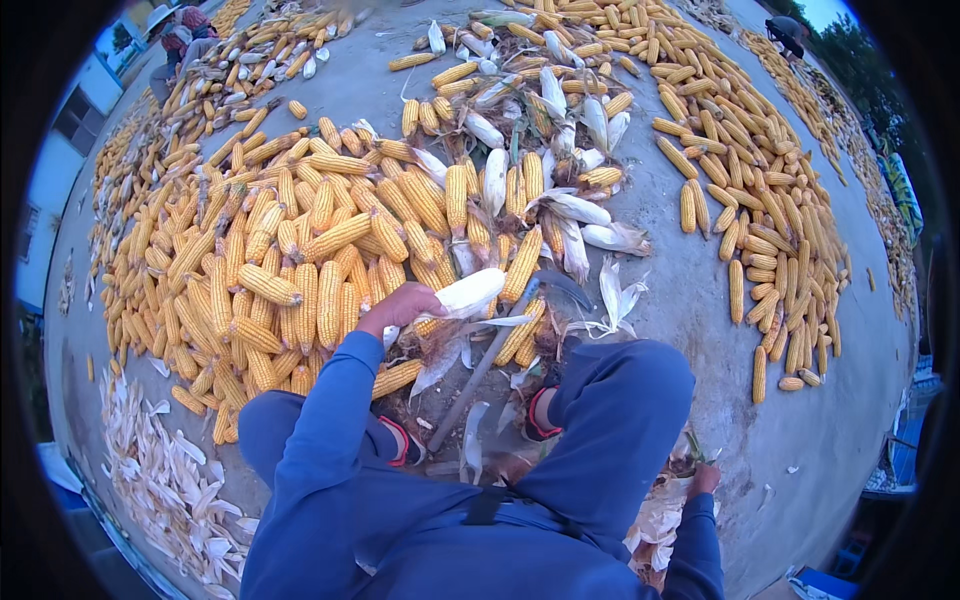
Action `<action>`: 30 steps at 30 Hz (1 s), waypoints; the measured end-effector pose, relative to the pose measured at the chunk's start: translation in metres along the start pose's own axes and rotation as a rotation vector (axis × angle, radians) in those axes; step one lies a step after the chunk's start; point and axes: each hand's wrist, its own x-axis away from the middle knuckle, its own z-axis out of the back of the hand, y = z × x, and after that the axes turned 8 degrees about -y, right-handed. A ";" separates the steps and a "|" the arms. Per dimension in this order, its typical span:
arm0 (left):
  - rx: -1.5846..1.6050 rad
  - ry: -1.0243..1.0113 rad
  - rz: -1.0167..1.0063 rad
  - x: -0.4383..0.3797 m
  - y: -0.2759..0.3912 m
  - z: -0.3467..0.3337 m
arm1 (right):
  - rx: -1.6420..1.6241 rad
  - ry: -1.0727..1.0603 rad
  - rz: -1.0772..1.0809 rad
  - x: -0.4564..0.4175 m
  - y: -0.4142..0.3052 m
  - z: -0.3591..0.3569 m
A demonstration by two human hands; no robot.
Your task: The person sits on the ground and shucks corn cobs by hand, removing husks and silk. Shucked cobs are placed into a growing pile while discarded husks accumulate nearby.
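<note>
My left hand (405, 306) grips an ear of corn in its pale husk (472, 292), held above the near edge of a heap of bare yellow corn ears (330, 217). Between my feet lies a sickle, its grey handle (480, 367) pointing towards me and its dark curved blade (566, 286) at the far end. Low at the right, my right hand (703, 478) is beside my knee, against loose dry husks (660, 517). A husk piece with a green tip rises by its fingers; whether they hold it is unclear.
Ahead lies a pile of partly husked ears (555, 142). A long bank of bare ears (772, 225) curves along the right. Stripped husks (172, 487) cover the concrete at left. One person (176, 45) sits far left; another (787, 34) bends far right.
</note>
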 end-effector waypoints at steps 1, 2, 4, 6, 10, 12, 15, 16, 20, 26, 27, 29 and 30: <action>0.042 0.024 -0.146 -0.009 0.007 0.001 | 0.165 0.042 -0.159 0.020 0.060 0.038; 0.252 0.074 -0.011 -0.008 0.013 0.004 | 0.643 -0.112 -0.257 0.044 0.075 0.040; 0.519 0.122 -0.028 -0.017 0.044 -0.004 | 0.303 0.015 -0.226 0.096 0.149 0.071; 0.601 0.170 -0.065 -0.008 0.075 -0.001 | -0.201 0.064 -0.232 0.137 0.156 0.059; 0.807 0.253 -0.131 -0.017 0.090 -0.005 | -0.477 0.023 -0.249 0.165 0.116 0.055; 0.923 0.212 -0.122 -0.010 0.124 -0.009 | -0.599 0.018 -0.278 0.162 0.105 0.059; 1.060 0.180 -0.123 -0.001 0.142 -0.009 | -0.647 0.048 -0.278 0.139 0.111 0.085; 1.097 0.166 -0.124 0.003 0.150 -0.011 | -0.626 0.094 -0.266 0.131 0.116 0.095; 1.192 0.107 -0.129 0.019 0.162 -0.008 | -0.304 0.285 -0.155 0.097 0.084 0.086; 1.137 0.104 -0.053 0.042 0.165 -0.016 | -0.233 -0.167 0.384 0.087 -0.207 -0.027; 1.130 0.097 -0.045 0.045 0.168 -0.016 | -0.246 -0.251 0.508 0.108 -0.268 -0.050; 0.994 0.134 -0.030 0.047 0.175 -0.020 | -0.066 -0.362 0.661 0.143 -0.363 -0.080; 0.931 0.146 -0.072 0.048 0.173 -0.024 | 0.087 -0.410 0.808 0.152 -0.398 -0.096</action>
